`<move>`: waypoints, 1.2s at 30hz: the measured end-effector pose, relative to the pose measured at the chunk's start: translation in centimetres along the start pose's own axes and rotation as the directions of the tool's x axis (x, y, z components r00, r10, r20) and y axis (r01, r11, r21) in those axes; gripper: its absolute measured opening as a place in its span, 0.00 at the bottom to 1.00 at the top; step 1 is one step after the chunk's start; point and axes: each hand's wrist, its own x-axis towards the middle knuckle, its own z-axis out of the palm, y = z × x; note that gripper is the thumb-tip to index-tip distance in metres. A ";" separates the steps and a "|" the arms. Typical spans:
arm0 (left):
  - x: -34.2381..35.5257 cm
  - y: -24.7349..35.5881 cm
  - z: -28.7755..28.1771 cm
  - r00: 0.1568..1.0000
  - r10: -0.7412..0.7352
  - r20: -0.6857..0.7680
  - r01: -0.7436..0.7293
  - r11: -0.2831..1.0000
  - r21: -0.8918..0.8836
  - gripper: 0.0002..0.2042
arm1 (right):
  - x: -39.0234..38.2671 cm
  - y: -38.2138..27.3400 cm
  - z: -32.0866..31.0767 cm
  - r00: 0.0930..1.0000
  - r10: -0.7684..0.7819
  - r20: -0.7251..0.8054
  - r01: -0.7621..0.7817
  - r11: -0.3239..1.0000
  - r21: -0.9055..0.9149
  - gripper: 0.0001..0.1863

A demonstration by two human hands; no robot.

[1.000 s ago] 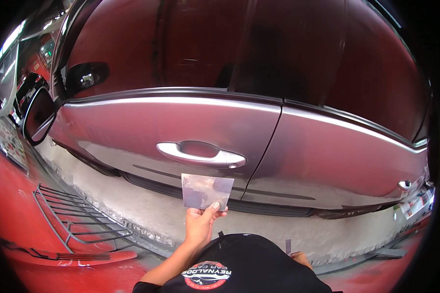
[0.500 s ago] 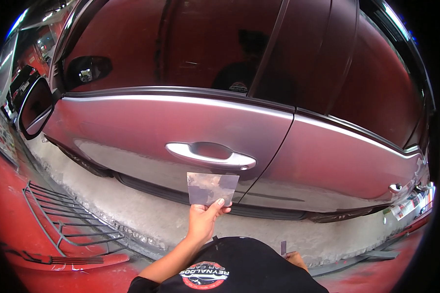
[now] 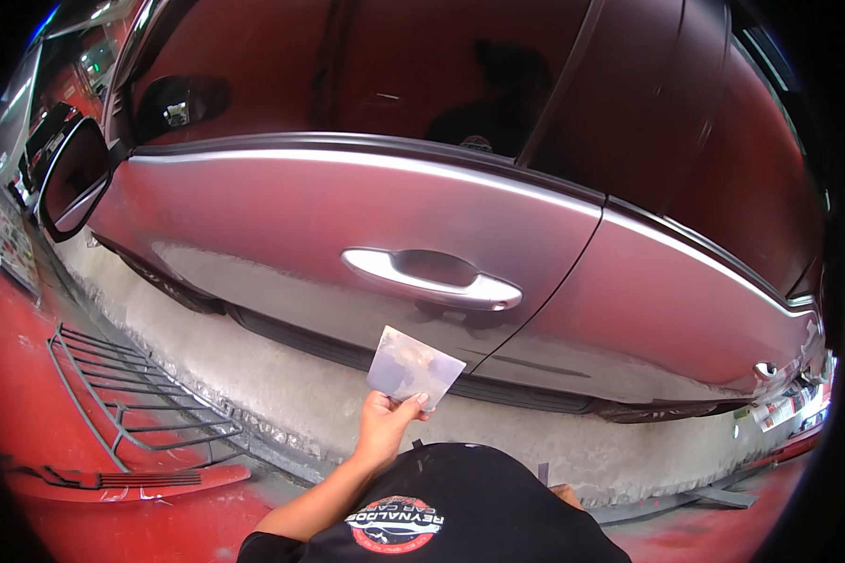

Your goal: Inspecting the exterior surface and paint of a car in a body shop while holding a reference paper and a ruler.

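My left hand [image 3: 391, 424] is closed on a lower corner of a thin square sheet [image 3: 414, 370], thumb on top. The sheet is pale grey-mauve with beige stains and is tilted. It is held in front of the car door [image 3: 282, 211], below the silver door handle [image 3: 432, 280], and whether it touches the door cannot be told. My right hand [image 3: 565, 495] is low beside my body, mostly hidden by my black shirt [image 3: 479, 497]. A small grey-purple strip [image 3: 543, 474] stands up at its fingers and appears gripped there.
The side mirror [image 3: 73, 180] juts out at the left. A black metal rack [image 3: 141, 403] lies on the red floor [image 3: 28, 366]. A rear door [image 3: 685, 300] continues to the right, with printed paper [image 3: 787, 411] near its far end. Pale concrete [image 3: 291, 403] runs beneath the car.
The view has shifted, so the car sits slightly higher and farther right. The sheet has rotated clockwise in my left hand. My right hand is less visible than before.
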 end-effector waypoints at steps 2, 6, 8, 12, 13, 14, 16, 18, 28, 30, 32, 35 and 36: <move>-0.3 -1.1 -1.5 0.997 0.036 -0.063 -0.031 0.996 0.082 0.10 | 0.7 -0.3 -0.4 0.997 0.070 0.027 -0.068 0.995 -0.074 0.09; -0.9 -2.3 -4.4 0.992 -0.062 -0.108 0.084 0.973 0.215 0.09 | 1.7 -0.8 -0.7 0.993 0.117 0.001 -0.116 0.988 -0.101 0.10; -1.0 -2.6 -5.2 0.990 -0.089 -0.109 0.106 0.980 0.166 0.09 | 2.3 -1.2 -1.0 0.996 0.091 0.011 -0.089 0.985 -0.145 0.10; -1.4 -2.9 -5.6 0.974 -0.154 -0.169 0.176 0.976 0.128 0.09 | 3.2 -3.3 -1.9 1.000 0.007 0.019 -0.003 0.972 -0.236 0.09; -1.4 -2.9 -5.7 0.972 -0.161 -0.174 0.184 0.974 0.129 0.09 | 3.4 -4.1 -2.1 1.000 0.014 0.026 -0.007 0.972 -0.235 0.09; -1.4 -3.0 -5.7 0.970 -0.173 -0.171 0.194 0.974 0.115 0.09 | 3.3 -4.9 -2.2 0.999 0.026 0.034 -0.018 0.977 -0.214 0.08; -1.4 -3.1 -5.8 0.968 -0.187 -0.169 0.206 0.973 0.102 0.09 | 3.4 -5.2 -2.3 0.998 0.040 0.044 -0.031 0.981 -0.191 0.08; -1.3 -3.4 -6.1 0.967 -0.207 -0.148 0.219 0.973 0.071 0.09 | 3.8 -4.5 -2.3 0.996 0.058 0.062 -0.049 0.988 -0.144 0.07; -0.4 -2.3 -5.9 0.949 -0.283 -0.138 0.271 0.958 -0.095 0.09 | 3.6 -4.0 -1.6 0.989 0.112 0.100 -0.096 0.983 -0.156 0.10; -0.3 -2.3 -6.0 0.953 -0.277 -0.126 0.263 0.958 -0.119 0.08 | 3.4 -4.4 -1.8 0.990 0.092 0.105 -0.061 0.960 -0.272 0.10; -0.1 -2.1 -5.9 0.954 -0.270 -0.129 0.253 0.958 -0.139 0.08 | 3.4 -4.3 -1.8 0.988 0.108 0.107 -0.083 0.972 -0.219 0.10; 0.0 -1.9 -6.0 0.959 -0.252 -0.130 0.223 0.954 -0.202 0.07 | 3.5 -4.6 -1.9 0.985 0.132 0.115 -0.117 0.984 -0.135 0.10; 0.1 -1.9 -6.1 0.962 -0.241 -0.126 0.204 0.947 -0.248 0.06 | 3.5 -4.7 -2.0 0.983 0.142 0.118 -0.130 0.986 -0.106 0.10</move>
